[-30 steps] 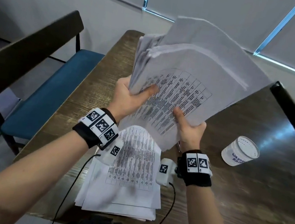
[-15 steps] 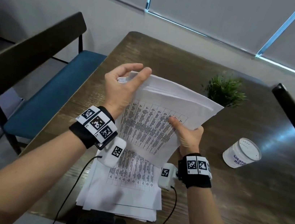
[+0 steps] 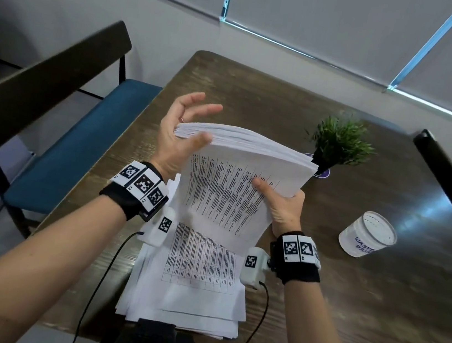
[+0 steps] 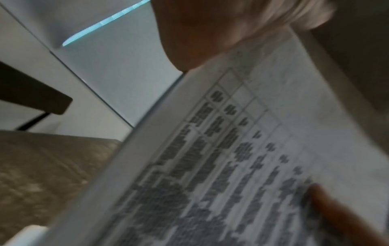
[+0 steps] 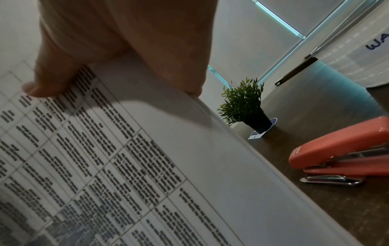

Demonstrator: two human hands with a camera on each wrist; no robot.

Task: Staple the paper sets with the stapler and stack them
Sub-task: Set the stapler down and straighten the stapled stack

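Note:
I hold a thick stack of printed sheets tilted above the wooden table. My right hand grips its right edge, thumb on the printed face. The left hand is at the upper left corner, fingers spread straight past the edge and the thumb lying on the top sheet. Under the stack a second pile of printed paper lies flat at the table's near edge. The coral stapler lies on the table right of the held stack in the right wrist view. It does not appear in the head view.
A small potted plant stands beyond the stack. A white cup sits at the right. A blue-seated chair is to the left, and a dark chair back at the right edge.
The stack has come down from nearly upright to a lower tilt. My left hand has let go of its pinch on the corner and spread its fingers. The right hand's grip has held.

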